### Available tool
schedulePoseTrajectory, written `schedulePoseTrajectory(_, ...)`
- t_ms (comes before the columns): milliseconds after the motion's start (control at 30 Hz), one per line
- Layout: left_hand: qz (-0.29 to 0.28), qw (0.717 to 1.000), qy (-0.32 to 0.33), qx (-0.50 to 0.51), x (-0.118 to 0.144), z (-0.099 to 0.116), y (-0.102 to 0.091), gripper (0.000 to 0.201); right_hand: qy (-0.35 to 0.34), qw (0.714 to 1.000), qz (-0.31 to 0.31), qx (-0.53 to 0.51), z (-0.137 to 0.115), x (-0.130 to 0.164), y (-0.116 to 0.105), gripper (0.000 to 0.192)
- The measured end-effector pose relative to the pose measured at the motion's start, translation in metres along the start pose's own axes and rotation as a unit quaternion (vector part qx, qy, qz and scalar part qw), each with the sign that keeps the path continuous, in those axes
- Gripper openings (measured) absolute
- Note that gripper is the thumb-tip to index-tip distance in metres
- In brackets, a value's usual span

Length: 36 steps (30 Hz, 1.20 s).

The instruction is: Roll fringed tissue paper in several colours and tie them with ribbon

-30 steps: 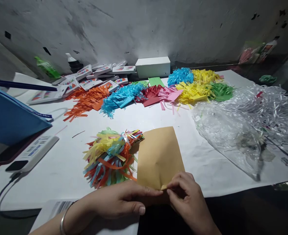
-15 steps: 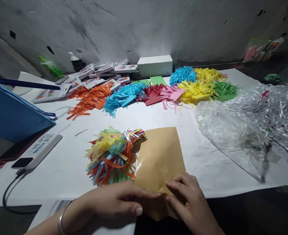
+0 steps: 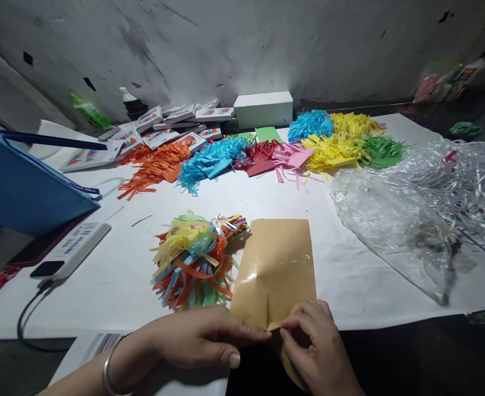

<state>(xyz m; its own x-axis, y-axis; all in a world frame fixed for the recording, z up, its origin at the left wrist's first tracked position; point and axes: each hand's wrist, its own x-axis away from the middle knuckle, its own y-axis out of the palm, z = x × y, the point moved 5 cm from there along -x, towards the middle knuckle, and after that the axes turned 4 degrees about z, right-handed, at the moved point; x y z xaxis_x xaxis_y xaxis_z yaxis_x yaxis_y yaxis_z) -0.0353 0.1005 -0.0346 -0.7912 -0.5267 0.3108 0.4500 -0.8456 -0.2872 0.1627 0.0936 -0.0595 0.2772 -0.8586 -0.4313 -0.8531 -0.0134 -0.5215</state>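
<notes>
A sheet of shiny brown paper (image 3: 275, 269) lies at the front edge of the table, creased near its lower end. My right hand (image 3: 319, 344) pinches that lower end between thumb and fingertips, and a strip of the paper hangs below it. My left hand (image 3: 209, 338) lies along the lower left side, its index finger stretched out to the crease and its thumb apart. Its other fingers are mostly hidden. Beside the paper's left edge rests a bunch of multicoloured paper strips (image 3: 195, 258), tied with a white ribbon.
Fringed paper bundles in orange (image 3: 159, 165), blue, red, pink, yellow and green line the back, before flat boxes and a white box (image 3: 262, 110). Clear plastic and shiny strips (image 3: 391, 231) lie right. A white power bank (image 3: 72, 250) with a cable and a blue bag (image 3: 27, 187) stand left.
The lower part of the brown paper has bent more sharply at the crease, and its end hangs further below my right hand. My right hand has shifted slightly downward; my left has barely moved.
</notes>
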Motion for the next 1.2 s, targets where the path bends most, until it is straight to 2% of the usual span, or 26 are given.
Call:
schedulePoseTrajectory(133,-0.004,1.000,0.014,-0.005,0.001,0.001,0.001,0.066,0.037,0.999,-0.019,-0.011,0.002,-0.001,0.001,0.014)
schedulePoseTrajectory(300,-0.004,1.000,0.013,-0.026,0.001,-0.001,0.002,0.076,0.080,0.995,-0.058,-0.016,0.010,0.004,0.005,0.014)
schedulePoseTrajectory(433,0.000,0.999,0.024,-0.040,0.001,0.000,0.002,0.073,0.100,0.992,-0.079,-0.019,0.014,0.008,0.008,0.012)
schedulePoseTrajectory(767,0.016,0.998,0.034,-0.049,0.003,0.001,0.003,0.067,0.149,0.988,-0.030,-0.036,0.011,0.012,0.006,0.019)
schedulePoseTrajectory(867,0.014,0.999,0.035,-0.039,0.003,0.001,0.003,0.066,0.116,0.992,-0.035,-0.024,0.009,0.009,0.002,0.017)
schedulePoseTrajectory(1100,0.005,1.000,0.011,0.019,0.007,-0.002,0.001,0.064,-0.019,0.998,-0.010,0.056,0.003,0.013,-0.004,0.017)
schedulePoseTrajectory(1200,0.001,0.997,-0.031,0.077,0.011,-0.011,0.006,0.062,-0.057,0.992,-0.024,0.114,0.005,0.020,-0.002,0.027)
